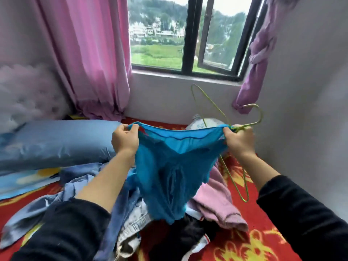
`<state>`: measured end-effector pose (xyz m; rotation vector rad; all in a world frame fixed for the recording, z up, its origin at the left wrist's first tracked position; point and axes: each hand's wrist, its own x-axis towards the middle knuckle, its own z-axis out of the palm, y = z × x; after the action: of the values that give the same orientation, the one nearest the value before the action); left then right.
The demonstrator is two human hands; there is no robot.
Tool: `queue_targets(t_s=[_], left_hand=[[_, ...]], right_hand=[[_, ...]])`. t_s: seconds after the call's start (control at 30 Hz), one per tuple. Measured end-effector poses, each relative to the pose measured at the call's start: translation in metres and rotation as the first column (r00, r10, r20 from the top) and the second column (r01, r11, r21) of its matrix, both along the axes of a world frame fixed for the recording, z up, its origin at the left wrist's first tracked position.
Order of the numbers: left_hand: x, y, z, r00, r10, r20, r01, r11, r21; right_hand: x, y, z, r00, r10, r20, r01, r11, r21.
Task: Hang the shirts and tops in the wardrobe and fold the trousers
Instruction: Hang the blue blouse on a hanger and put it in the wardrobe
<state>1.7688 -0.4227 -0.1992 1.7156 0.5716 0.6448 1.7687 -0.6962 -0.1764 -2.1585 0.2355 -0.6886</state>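
I hold a bright blue top [169, 166] up over the bed, stretched between both hands. My left hand [125, 140] pinches its left upper edge. My right hand [238, 140] grips the right upper edge together with a thin green wire hanger [244, 178], whose hook curls up to the right of my fist. The top's lower part hangs down onto a heap of clothes: a light blue shirt [75, 189], a pink garment [216, 202], pale denim trousers [133, 223] and something black [188, 236].
The heap lies on a red bedspread with yellow patterns [250, 247]. A blue pillow [56, 142] is at the left. Pink curtains [84, 53] and a window [190, 34] are ahead, with a grey wall [310, 110] close on the right.
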Motion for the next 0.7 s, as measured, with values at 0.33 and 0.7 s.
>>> queue_targets(t_s=[0.33, 0.7], left_hand=[[-0.051, -0.003, 0.175, 0.715, -0.582, 0.388, 0.699, 0.598, -0.392], [-0.054, -0.024, 0.094, 0.587, -0.722, 0.367, 0.769, 0.353, -0.533]], right_hand=[[-0.018, -0.02, 0.13, 0.965, -0.012, 0.264, -0.018, 0.994, 0.111], [-0.053, -0.063, 0.053, 0.932, 0.299, -0.207, -0.237, 0.931, 0.277]])
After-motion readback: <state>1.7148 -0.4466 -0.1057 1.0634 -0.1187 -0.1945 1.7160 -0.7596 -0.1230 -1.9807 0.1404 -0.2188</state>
